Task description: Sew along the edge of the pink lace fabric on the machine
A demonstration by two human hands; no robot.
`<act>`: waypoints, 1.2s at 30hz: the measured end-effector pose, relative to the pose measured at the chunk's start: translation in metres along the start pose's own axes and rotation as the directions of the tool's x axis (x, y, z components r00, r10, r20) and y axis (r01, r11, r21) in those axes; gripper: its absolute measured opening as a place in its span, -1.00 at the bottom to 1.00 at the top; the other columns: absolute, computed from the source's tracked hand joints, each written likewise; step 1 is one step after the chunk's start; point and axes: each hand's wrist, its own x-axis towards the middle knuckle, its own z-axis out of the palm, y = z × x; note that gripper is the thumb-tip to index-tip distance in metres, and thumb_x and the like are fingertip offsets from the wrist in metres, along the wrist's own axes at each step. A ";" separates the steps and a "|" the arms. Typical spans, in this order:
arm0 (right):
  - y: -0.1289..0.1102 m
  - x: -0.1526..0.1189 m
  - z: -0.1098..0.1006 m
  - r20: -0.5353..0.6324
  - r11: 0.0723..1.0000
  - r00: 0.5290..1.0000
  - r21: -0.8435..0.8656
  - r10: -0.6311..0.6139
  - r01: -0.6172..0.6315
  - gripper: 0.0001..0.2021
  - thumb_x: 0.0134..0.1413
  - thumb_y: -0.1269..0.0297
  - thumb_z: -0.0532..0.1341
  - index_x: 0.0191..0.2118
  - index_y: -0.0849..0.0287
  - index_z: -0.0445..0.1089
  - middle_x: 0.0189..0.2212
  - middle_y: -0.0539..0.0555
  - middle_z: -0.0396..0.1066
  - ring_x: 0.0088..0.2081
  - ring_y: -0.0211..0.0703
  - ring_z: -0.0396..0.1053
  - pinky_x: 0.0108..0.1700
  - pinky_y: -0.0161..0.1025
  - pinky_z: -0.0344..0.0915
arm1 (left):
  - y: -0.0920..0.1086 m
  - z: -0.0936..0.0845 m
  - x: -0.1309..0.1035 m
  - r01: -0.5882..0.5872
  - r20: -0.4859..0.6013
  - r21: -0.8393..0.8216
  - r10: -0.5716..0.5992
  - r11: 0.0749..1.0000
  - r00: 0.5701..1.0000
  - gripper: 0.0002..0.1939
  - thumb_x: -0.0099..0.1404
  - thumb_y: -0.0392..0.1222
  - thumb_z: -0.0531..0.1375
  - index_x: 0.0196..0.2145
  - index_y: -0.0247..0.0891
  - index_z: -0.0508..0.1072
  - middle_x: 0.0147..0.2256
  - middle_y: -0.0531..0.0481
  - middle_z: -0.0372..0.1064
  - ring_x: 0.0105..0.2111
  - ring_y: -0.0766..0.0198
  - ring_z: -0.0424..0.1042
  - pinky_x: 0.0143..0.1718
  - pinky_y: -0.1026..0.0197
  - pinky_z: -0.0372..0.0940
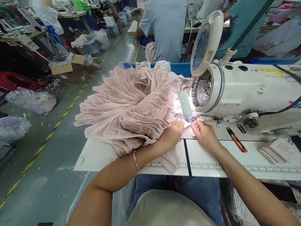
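Observation:
A big heap of pale pink lace fabric pieces [131,103] lies on the white sewing table [98,157], left of the white sewing machine [246,94]. My left hand [170,135] rests flat on the edge of the pink fabric near the needle, a silver bracelet on its wrist. My right hand [204,133] pinches a small piece of fabric just beside the presser foot [188,118], under the machine's bright lamp. The spot under the needle is washed out by the light.
Orange-handled thread snips [236,141] and a stack of paper labels [276,150] lie on the table to the right. A person in a grey shirt [164,28] sits ahead with their back turned. Bags and boxes [70,67] line the aisle floor at left.

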 end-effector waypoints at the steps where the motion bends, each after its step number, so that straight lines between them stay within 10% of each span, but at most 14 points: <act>1: 0.000 0.000 0.000 -0.007 0.999 1.000 0.031 0.012 -0.012 -0.85 0.18 0.24 0.05 -0.42 0.04 0.22 -0.57 -0.01 0.38 -0.49 -0.15 0.31 -0.34 -0.22 0.22 | 0.000 0.001 -0.001 -0.043 -0.007 -0.034 0.043 0.998 0.999 -0.64 0.47 -0.50 -0.02 0.13 -0.38 0.37 0.14 -0.21 0.45 0.19 0.22 0.42 0.22 0.19 0.31; 18: 0.004 -0.005 0.002 -0.084 0.999 0.996 0.045 0.004 0.000 -0.85 0.18 0.21 0.13 -0.39 0.06 0.35 -0.52 0.01 0.44 -0.45 -0.14 0.36 -0.32 -0.20 0.28 | 0.011 0.011 -0.008 -0.183 0.027 0.171 0.181 0.968 0.983 -0.55 0.46 -0.49 -0.02 0.24 -0.50 0.33 0.24 -0.27 0.35 0.30 -0.02 0.30 0.27 0.05 0.22; 29: 0.013 -0.020 -0.002 -0.040 0.884 0.908 -0.253 -0.417 0.394 -0.71 0.37 0.25 0.06 -0.09 0.14 0.54 -0.21 0.18 0.52 -0.14 0.00 0.44 -0.05 -0.07 0.41 | 0.008 0.005 -0.006 -0.163 -0.061 0.138 0.173 0.977 0.983 -0.67 0.52 -0.44 -0.08 0.06 -0.40 0.40 0.05 -0.22 0.44 0.22 0.07 0.35 0.27 -0.01 0.15; 36: 0.009 -0.026 0.003 0.092 0.727 0.872 -0.514 -0.482 0.456 -0.58 0.28 0.55 -0.03 0.08 0.29 0.47 -0.03 0.30 0.54 0.02 0.06 0.44 0.05 -0.04 0.36 | 0.020 -0.001 0.000 -0.163 0.092 0.101 0.153 0.981 0.984 -0.76 0.47 -0.47 0.00 -0.21 -0.38 0.45 -0.22 -0.17 0.46 -0.17 0.12 0.43 -0.12 0.11 0.30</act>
